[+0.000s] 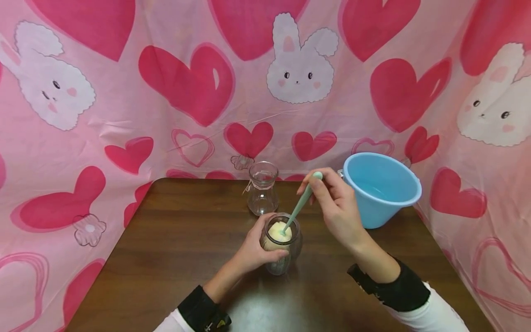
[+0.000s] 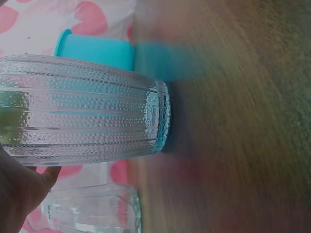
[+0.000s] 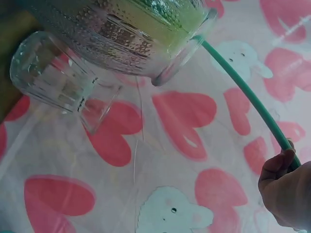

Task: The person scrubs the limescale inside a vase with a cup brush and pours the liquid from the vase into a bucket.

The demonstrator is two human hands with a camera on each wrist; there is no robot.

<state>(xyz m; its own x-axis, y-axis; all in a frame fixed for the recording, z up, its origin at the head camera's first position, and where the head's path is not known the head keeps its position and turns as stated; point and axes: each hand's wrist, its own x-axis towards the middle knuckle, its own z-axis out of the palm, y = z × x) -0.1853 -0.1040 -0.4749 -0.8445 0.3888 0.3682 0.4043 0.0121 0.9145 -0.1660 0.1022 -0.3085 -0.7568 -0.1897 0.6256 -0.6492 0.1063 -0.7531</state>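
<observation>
2 hands show only overhead: left hand [image 1: 253, 249] grips jar [image 1: 282, 246], right hand [image 1: 338, 207] pinches brush [image 1: 300, 205].

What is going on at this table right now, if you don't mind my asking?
A person is working a pale green brush handle into a textured glass jar that has a yellowish sponge head in its mouth. The left hand grips the jar on the wooden table, and the right hand pinches the handle's top. An empty glass carafe stands just behind, and a blue bucket sits to the right.
</observation>
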